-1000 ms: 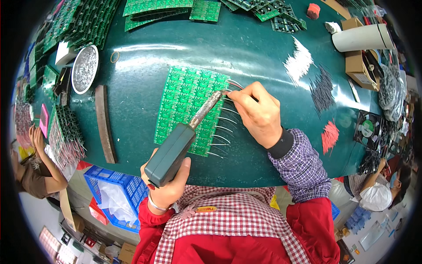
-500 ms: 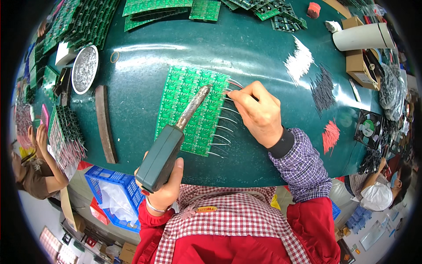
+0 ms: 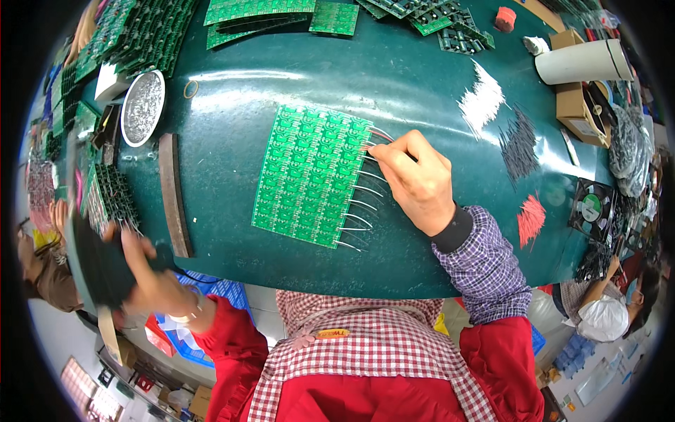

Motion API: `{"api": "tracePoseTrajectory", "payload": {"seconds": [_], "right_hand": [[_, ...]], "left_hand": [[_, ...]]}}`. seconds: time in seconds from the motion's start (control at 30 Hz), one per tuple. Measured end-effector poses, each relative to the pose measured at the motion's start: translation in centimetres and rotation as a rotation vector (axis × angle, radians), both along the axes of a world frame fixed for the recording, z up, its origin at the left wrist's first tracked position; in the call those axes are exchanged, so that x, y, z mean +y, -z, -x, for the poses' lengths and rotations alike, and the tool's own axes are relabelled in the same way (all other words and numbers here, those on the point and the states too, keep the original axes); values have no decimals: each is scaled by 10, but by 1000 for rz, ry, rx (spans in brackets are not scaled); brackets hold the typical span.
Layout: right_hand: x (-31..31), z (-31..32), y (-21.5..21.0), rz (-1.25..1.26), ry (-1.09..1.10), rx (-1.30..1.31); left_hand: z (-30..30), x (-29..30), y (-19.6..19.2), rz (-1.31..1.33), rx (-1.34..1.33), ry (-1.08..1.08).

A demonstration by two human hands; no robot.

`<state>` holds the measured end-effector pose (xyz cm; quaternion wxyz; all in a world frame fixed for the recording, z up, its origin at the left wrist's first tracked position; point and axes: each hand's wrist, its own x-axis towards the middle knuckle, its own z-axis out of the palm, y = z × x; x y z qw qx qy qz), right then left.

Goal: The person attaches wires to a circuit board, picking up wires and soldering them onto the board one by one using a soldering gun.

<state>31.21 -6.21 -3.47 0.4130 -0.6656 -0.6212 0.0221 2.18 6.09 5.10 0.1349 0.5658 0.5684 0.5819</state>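
Note:
A green circuit board panel (image 3: pixel 309 176) lies flat on the table, several thin wires (image 3: pixel 365 205) sticking out from its right edge. At that edge, near the upper right corner, my right hand (image 3: pixel 420 183) pinches a thin wire whose end is mostly hidden by the fingers. Out to the left, past the table's front edge, my left hand (image 3: pixel 158 281) is wrapped round the dark green handle of a soldering gun (image 3: pixel 102 264). Hand and tool are smeared by motion, and the metal tip cannot be made out clearly.
White wires (image 3: pixel 481 100), black wires (image 3: pixel 518 146) and red wires (image 3: pixel 531 221) lie in piles at right. At left are a round white dish (image 3: pixel 143 108) and a brown bar (image 3: pixel 174 197). More boards (image 3: pixel 260 10) are stacked at the back. A co-worker's arm shows far left.
My left hand has swung the soldering gun away from the board, left and outward over the table's edge. My right hand stays at the board's edge, still pinching.

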Motion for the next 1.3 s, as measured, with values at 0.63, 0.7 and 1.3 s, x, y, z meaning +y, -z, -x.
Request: {"api": "tracePoseTrajectory", "payload": {"seconds": [0.63,0.7,1.3], "right_hand": [[-2,-1,4,-6,-5,22],[-5,-1,4,-9,-3,15],[-13,8,-5,8,-42,67]], "left_hand": [[-24,-95,31,682,-38,563],[-21,-100,34,698,-22,578],[-13,-110,35,709,-12,726]]}}
